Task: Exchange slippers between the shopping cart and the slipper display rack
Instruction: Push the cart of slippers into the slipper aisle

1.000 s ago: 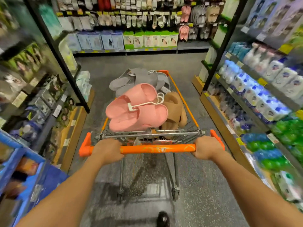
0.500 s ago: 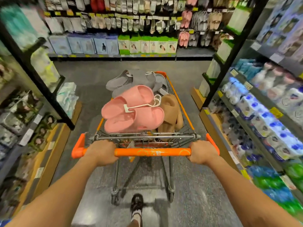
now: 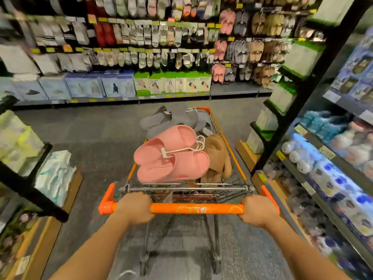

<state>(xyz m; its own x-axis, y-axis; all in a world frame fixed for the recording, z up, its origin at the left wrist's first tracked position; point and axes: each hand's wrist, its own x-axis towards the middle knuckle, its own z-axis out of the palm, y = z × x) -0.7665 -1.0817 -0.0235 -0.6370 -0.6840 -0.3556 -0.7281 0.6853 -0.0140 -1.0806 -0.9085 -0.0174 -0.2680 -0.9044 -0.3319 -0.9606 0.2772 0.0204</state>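
Ahead, grey speckled floor (image 3: pixel 96 134); both hands (image 3: pixel 136 209) (image 3: pixel 257 211) clench the cart handle (image 3: pixel 196 209) between shelves (image 3: pixel 314 63).

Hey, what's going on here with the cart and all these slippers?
A person grips the orange handle of a shopping cart with the left hand and right hand, in a store aisle. Pink slippers on a white hanger top the load, with grey slippers and brown slippers beside them. The slipper rack hangs ahead, to the right.

cart (image 3: pixel 232 150) mid-aisle, slippers (image 3: pixel 171 156) piled in it | left hand (image 3: pixel 135 209), right hand (image 3: pixel 256 211) on handle (image 3: pixel 195 209), either end | slipper rack (image 3: pixel 252 47) ahead, right | shelves (image 3: pixel 333 178) both sides
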